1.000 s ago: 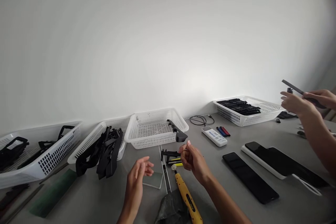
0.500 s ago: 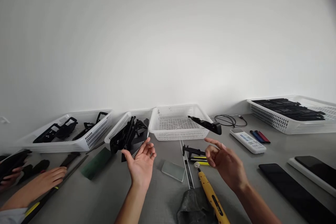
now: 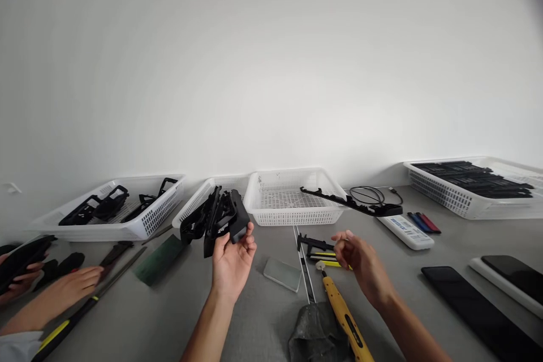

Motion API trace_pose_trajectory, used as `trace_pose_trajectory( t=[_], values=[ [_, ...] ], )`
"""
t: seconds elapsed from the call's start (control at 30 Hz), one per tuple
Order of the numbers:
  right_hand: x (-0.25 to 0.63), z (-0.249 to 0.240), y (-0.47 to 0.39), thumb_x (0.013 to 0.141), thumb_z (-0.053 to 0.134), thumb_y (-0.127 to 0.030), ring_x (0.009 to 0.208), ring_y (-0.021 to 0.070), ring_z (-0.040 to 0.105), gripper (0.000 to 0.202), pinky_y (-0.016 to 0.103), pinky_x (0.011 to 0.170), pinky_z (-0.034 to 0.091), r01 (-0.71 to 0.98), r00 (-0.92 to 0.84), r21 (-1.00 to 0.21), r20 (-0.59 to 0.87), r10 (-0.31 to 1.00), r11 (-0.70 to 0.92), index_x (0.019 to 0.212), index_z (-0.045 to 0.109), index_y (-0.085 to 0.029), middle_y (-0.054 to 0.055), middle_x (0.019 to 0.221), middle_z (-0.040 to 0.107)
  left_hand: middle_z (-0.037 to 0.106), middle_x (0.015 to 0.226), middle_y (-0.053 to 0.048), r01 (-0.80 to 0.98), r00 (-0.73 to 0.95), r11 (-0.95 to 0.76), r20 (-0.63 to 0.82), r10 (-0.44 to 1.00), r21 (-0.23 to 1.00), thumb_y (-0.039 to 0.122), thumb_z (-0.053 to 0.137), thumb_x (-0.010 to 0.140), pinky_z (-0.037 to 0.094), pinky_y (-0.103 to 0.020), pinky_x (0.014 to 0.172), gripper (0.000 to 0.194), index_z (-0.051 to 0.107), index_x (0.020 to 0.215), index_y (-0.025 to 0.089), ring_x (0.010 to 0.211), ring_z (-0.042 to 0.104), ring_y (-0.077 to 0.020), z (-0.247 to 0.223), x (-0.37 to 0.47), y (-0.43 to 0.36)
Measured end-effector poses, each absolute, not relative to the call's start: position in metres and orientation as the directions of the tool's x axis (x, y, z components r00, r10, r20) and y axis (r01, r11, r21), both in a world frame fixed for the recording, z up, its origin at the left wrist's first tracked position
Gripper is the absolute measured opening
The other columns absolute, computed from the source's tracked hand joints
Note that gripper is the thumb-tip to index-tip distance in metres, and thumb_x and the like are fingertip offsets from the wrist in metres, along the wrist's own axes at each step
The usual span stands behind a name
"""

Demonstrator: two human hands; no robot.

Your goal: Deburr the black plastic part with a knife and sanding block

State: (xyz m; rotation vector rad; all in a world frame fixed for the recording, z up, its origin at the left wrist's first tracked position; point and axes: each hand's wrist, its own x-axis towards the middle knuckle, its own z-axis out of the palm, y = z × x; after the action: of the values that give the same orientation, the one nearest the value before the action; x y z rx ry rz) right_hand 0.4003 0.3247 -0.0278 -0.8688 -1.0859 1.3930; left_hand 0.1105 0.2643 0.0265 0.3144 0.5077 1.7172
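Black part (image 3: 240, 219), smooth and blocky-ended

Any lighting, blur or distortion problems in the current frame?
Head view: wall brightest mid-frame, dimmer toward the sides, its top right corner dark; head view: soft shadow beside the far-right basket, which looks stretched by the wide lens; head view: right hand slightly soft, print on the white device unreadable.

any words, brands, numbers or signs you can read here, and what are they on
No text can be read for certain.
White case: blue print on its top, too small and blurred to read.
Caliper: no scale numbers can be made out.
Yellow tool: no lettering can be made out.
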Motion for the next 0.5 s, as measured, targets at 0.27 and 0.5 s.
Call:
trace_pose_trajectory(
  t=[0.27, 0.5],
  values=[
    [0.426, -0.014, 0.338, 0.082, 0.077, -0.052, 0.051, 0.0115, 0.048, 0.045, 0.023, 0.048, 0.036, -0.442, 0.374, -0.866, 0.057, 0.926, 0.233, 0.112, 0.053, -0.029, -0.006, 0.074, 0.063, 0.050, 0.077, 0.000, -0.934, -0.112, -0.105, -0.001, 0.994, 0.340, 0.035, 0.046, 0.107, 0.054, -0.024, 0.060, 0.051, 0.049, 0.151, 0.011, 0.063, 0.054, -0.0115, 0.035, 0.113, 0.261],
    [0.445, 0.010, 0.331, 0.093, 0.066, -0.056, 0.073, 0.0204, 0.067, 0.057, 0.033, 0.058, 0.049, -0.549, -0.007, -0.821, 0.194, 0.981, 0.158, 0.146, 0.047, -0.046, 0.009, 0.136, 0.070, 0.048, 0.073, 0.002, -0.948, -0.092, -0.077, -0.034, 0.995, 0.310, 0.035, 0.036, 0.112, 0.052, -0.022, 0.057, 0.052, 0.039, 0.157, 0.010, 0.059, 0.054, -0.0098, 0.035, 0.114, 0.262]
  ],
)
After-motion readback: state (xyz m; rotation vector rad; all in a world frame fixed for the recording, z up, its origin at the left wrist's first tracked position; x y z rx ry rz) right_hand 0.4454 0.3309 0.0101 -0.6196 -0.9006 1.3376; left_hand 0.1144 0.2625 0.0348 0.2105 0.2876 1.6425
